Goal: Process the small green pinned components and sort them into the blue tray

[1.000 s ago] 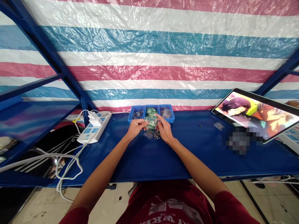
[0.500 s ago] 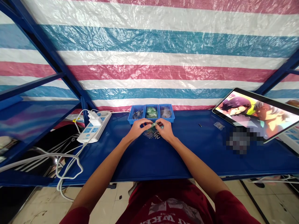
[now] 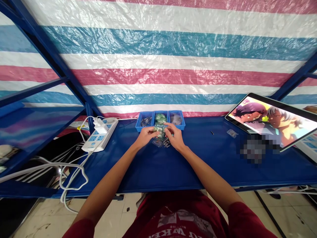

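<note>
My left hand (image 3: 145, 136) and my right hand (image 3: 175, 136) meet over the blue table (image 3: 158, 165), fingers pinched on a small green circuit board (image 3: 160, 131) held between them. Just below the hands lie a small clear bag and several dark metal pins (image 3: 163, 143). Right behind the hands stand three small blue bins (image 3: 160, 119): the left one holds dark pins, the middle one green boards, the right one clear bags.
A white power strip (image 3: 100, 136) with a plugged charger and white cables lies at the left. A tablet (image 3: 271, 120) showing a cartoon leans at the right. A loose pin (image 3: 212, 133) and a small clear bag (image 3: 232, 133) lie near it. A striped tarp hangs behind.
The green board was upright a second ago, lowered flat half a second ago, and is raised upright again now. Both hands stayed in place, shifting only their fingers.
</note>
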`<state>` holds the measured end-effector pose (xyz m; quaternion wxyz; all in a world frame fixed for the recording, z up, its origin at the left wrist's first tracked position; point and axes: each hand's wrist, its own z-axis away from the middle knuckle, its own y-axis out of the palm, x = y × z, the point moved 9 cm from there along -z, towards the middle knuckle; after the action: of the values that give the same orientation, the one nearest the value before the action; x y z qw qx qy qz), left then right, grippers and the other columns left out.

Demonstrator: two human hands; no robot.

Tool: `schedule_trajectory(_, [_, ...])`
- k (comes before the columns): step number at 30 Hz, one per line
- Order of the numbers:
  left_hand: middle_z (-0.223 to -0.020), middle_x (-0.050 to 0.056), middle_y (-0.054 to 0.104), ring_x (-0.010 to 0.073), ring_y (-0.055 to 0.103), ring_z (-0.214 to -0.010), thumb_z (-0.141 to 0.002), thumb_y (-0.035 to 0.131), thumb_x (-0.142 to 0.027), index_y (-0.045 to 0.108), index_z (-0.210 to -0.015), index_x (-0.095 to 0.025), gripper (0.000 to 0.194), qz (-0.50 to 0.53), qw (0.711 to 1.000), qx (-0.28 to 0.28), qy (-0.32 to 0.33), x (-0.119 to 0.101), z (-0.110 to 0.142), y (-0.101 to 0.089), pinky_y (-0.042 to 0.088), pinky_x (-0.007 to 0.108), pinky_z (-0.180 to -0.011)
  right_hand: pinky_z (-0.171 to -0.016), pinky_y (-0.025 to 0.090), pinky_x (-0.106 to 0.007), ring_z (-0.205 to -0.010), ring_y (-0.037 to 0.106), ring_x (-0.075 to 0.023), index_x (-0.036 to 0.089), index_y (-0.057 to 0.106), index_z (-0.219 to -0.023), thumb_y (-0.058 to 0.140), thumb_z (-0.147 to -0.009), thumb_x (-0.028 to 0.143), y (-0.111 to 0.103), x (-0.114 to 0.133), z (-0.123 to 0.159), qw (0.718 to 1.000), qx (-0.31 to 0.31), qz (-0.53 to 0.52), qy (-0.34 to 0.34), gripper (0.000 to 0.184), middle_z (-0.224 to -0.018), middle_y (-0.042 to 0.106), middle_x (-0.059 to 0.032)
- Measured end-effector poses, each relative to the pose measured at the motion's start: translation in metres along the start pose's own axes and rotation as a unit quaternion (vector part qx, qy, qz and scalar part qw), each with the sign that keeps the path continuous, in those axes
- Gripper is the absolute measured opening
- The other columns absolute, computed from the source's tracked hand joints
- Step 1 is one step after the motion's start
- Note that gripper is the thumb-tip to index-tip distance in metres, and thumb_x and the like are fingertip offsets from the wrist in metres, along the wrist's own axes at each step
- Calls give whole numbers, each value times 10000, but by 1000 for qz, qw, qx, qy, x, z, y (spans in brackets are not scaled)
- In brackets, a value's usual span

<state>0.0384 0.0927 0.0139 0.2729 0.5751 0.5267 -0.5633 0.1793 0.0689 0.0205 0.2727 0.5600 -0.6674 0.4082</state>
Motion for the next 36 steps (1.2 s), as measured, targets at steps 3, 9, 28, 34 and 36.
schedule_trajectory(3, [-615,11,634,138,571,-571,-718,715,-417,665,-729,-130,291,24,999,-25,-11,0,0,-6,479,257,-586,-661,530,-291,-654,601,-137,238,564,-1227,374,-953,272,2,7,2,997,10,41,-59,335,-969,630,-57])
schedule_trajectory(9, [-586,22,627,138,568,-541,-745,704,-466,659,-728,-124,345,70,997,-4,-41,5,0,-1,488,273,-591,-754,535,-336,-810,609,-171,248,665,-1046,469,-932,253,1,12,4,985,-15,121,-122,227,-1128,558,-91])
schedule_trajectory(28, [-778,30,648,157,586,-698,-816,629,-416,653,-888,-148,279,-78,996,1,39,-6,3,2,461,272,-677,-733,538,-323,-821,635,-185,216,636,-1116,353,-977,271,-4,13,3,990,-30,102,-97,320,-984,671,-78])
schedule_trajectory(34, [-580,-63,530,111,535,-488,-772,696,-444,492,-1205,-190,542,50,999,-11,-5,-1,0,-6,437,235,-544,-816,531,-373,-1022,596,-218,239,645,-1095,403,-923,183,1,21,4,981,-8,116,-156,302,-1255,535,-122])
schedule_trajectory(36, [-587,-52,538,122,558,-512,-787,674,-478,519,-1171,-188,506,41,999,-27,-4,-1,-1,-9,448,243,-557,-856,512,-387,-1032,594,-226,231,660,-1026,445,-919,212,2,21,3,980,-11,127,-154,241,-1202,571,-119])
